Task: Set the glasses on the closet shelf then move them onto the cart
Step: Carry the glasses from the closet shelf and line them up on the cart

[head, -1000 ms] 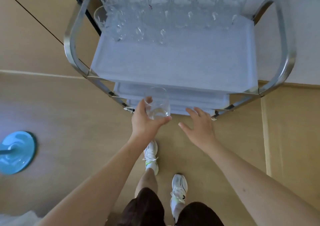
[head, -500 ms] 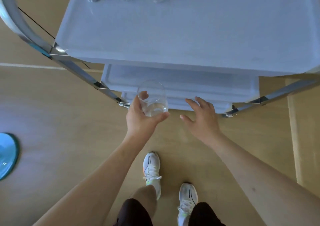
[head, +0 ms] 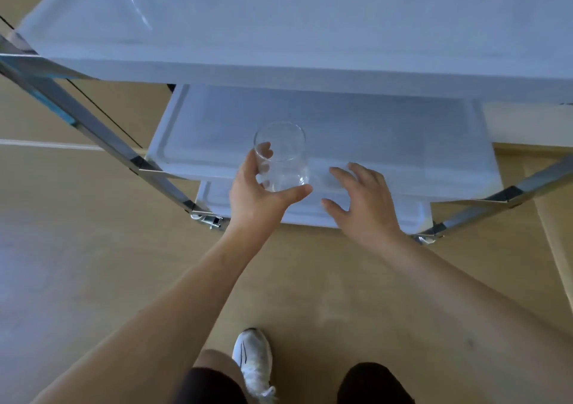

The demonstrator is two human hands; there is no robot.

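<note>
My left hand [head: 259, 197] grips a clear drinking glass [head: 283, 158] upright, thumb under its right side and fingers round the left. The glass is over the front edge of the white cart's middle shelf [head: 387, 143]. My right hand [head: 362, 202] hovers just right of the glass with fingers spread, holding nothing, above the front of the lower shelves. The cart's top shelf [head: 279, 25] fills the upper view; the glasses standing on it are out of frame.
Chrome cart legs slant down at the left [head: 93, 127] and right [head: 502, 196], with a caster bracket [head: 209, 219] near my left wrist. The bottom shelf [head: 409, 214] shows below the middle one. Tan wooden floor [head: 93, 248] lies around; my shoe [head: 252, 355] is below.
I have leaned in and down, so the cart looms larger and the top shelf's glasses left the view. My left hand carried the glass forward over the middle shelf; my right hand followed beside it.
</note>
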